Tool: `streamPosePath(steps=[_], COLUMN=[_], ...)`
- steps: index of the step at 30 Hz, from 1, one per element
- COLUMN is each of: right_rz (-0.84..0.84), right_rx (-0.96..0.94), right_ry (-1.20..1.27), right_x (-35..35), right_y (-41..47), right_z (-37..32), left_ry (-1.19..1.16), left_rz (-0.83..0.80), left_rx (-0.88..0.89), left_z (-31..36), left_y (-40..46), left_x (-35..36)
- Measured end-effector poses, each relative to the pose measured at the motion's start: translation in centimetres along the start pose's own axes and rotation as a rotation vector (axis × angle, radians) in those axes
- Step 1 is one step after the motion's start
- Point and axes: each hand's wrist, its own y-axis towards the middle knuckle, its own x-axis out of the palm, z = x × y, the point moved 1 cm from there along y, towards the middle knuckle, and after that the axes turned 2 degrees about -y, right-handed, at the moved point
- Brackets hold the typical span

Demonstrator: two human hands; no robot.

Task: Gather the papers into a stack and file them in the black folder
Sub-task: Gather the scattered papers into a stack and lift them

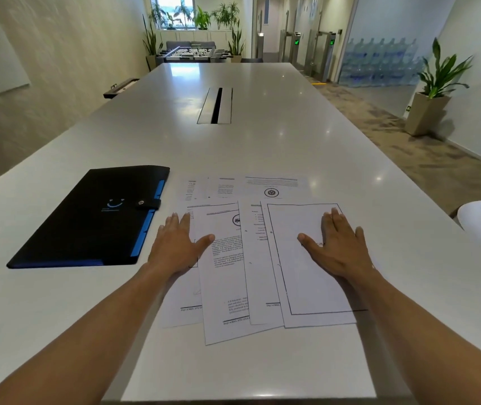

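Both hands lie flat and spread on the papers (233, 258), which fan out loose and overlapping across the white table (262, 141). The left hand (176, 245) presses palm-down on the leftmost sheets, fingers wide, gripping nothing. The right hand (340, 248) rests the same way on the bordered sheet (306, 287) at the right of the spread, thumb stretched inward. The black folder (93, 217) lies closed just left of the left hand, its snap strap fastened and blue tabs showing along the near edge. It seems barely clear of the papers.
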Motion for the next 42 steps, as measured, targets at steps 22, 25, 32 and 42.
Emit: streamPosePath(steps=[22, 25, 32, 42], right_rz=[0.055, 0.049, 0.081, 0.048], right_rx=[0.017, 0.008, 0.017, 0.207], right_ry=[0.045, 0.069, 0.194, 0.153], right_x=[0.7, 1.1, 0.6, 0.3], right_y=[0.6, 0.9, 1.2, 1.0], right_z=[-2.8, -4.9, -7.9, -6.5], left_ry=[-0.920, -0.959, -1.009, -1.020], left_rz=[0.101, 0.115, 0.018, -0.144], left_rx=[-0.389, -0.394, -0.392, -0.299], left_z=[0.1, 0.2, -0.1, 0.7], left_y=[1.9, 2.0, 2.6, 2.4], left_x=[-1.5, -1.4, -1.2, -0.5])
